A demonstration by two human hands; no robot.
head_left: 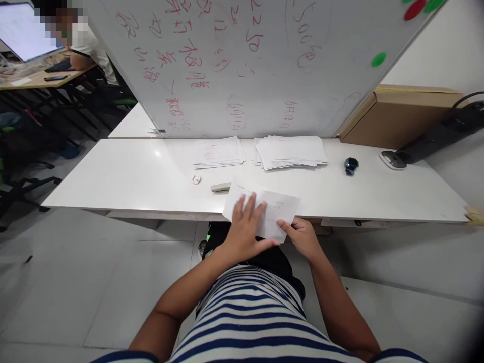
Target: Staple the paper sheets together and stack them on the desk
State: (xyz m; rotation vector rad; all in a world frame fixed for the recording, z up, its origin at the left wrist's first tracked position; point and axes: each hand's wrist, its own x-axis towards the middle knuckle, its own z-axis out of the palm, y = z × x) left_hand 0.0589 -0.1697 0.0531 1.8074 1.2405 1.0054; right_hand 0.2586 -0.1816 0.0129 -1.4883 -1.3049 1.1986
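1. The left hand [245,227] lies palm down with its fingers spread across the left part of a white, rectangular printed paper [279,205]; its thumb points to the right along the near edge. How firmly it presses, I cannot tell.
2. The right hand [303,238] pinches the near right corner of that paper, thumb on top and the other fingers beneath.
3. The paper lies slanted in front of the person, partly above the front edge of the long, glossy white worktop [124,174] and partly jutting out past it. Whether it is one sheet or several, I cannot tell.
4. Just beside the paper's far left corner is a slim, grey, bar-shaped object [220,188], its right end hidden by the paper.
5. Farther left sits a small, white, roundish object [196,179].
6. Behind these, two loose stacks of white printed sheets lie side by side: a left stack [219,152] and a right stack [291,152].
7. To the right rest a dark watch with a blue tint [351,165] and a grey-and-white computer mouse [393,159], near a brown cardboard box [397,118].
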